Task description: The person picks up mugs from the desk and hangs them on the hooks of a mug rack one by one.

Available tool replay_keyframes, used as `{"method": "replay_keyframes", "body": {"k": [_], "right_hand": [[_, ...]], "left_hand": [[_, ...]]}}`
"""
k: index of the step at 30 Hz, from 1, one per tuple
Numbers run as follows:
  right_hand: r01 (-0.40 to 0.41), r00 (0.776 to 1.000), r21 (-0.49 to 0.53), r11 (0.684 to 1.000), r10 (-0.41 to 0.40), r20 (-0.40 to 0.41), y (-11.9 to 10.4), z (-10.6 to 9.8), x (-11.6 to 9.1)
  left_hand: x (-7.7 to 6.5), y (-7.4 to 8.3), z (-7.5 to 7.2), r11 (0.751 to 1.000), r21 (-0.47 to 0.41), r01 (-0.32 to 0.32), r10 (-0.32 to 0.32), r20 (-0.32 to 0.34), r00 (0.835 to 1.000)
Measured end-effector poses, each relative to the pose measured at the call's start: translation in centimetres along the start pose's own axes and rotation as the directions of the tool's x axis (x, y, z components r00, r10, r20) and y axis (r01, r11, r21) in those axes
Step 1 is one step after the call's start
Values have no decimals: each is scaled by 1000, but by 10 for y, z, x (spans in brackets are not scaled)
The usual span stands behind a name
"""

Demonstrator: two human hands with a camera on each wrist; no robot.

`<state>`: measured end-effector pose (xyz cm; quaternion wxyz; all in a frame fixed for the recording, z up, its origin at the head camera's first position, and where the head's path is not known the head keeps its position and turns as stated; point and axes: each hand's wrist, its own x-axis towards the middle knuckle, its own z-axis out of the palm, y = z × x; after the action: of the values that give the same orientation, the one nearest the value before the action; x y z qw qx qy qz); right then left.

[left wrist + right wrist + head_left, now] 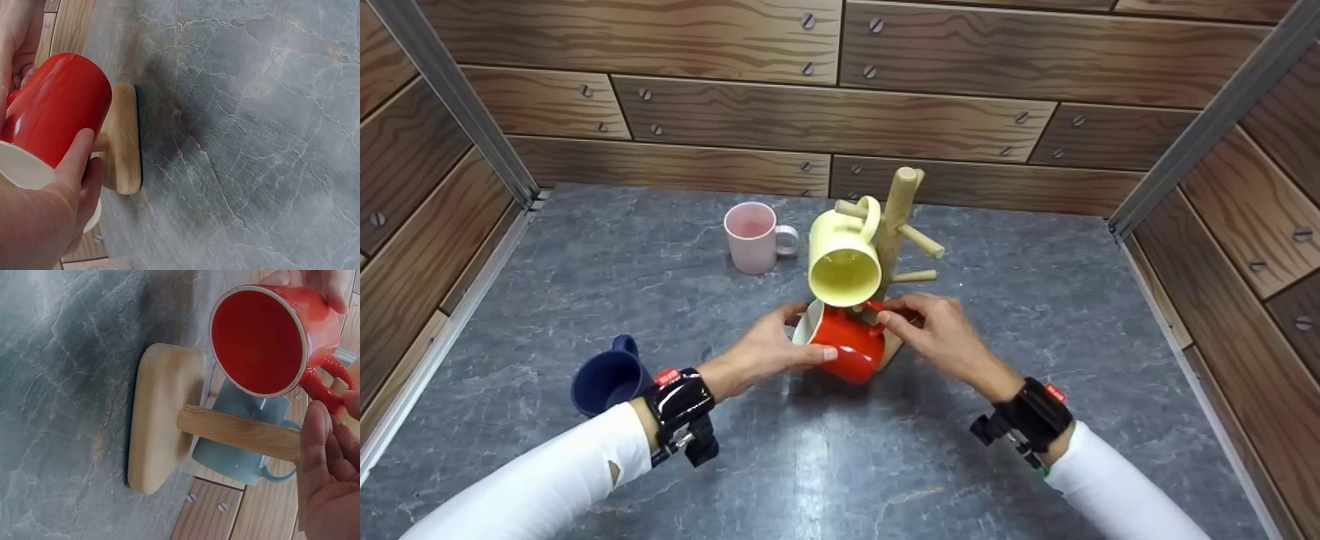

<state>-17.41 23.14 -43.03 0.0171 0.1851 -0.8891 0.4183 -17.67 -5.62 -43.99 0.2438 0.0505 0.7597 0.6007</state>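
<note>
A red mug (851,345) lies tilted on its side in the air by the wooden mug tree (894,206), its pale inside facing left. My left hand (769,341) grips its body, thumb along the near side and fingers behind. With thumb and fingertips my right hand (934,330) pinches the mug's handle (326,385). The tip of a wooden peg (339,387) shows within the handle's loop in the right wrist view. Just above hangs a yellow mug (840,251), its handle over an upper peg and its mouth facing me.
A pink mug (753,244) stands behind and left of the tree. Nearer me, a dark blue mug (611,379) sits beside my left forearm. Beyond the post, a light blue mug (230,458) shows in the right wrist view. Bare pegs (922,241) point right; wood-patterned walls (720,112) enclose the table.
</note>
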Motion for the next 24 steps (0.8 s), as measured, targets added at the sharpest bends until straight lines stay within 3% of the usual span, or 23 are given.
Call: {"method": "replay_keyframes", "body": {"k": [4,14,24], "right_hand": [[-34,999,4,999,34,-7,3,1,2],[-56,998,-50,997,54,-38,6,1,8],[-31,997,-82,996,26,-68,7,1,9]], "left_hand": [[1,-1,0,999,40,-18,19,-17,1000],[3,-3,2,999,40,-26,27,-22,999],[4,-1,1,997,73,-3,2,10,1000]]}}
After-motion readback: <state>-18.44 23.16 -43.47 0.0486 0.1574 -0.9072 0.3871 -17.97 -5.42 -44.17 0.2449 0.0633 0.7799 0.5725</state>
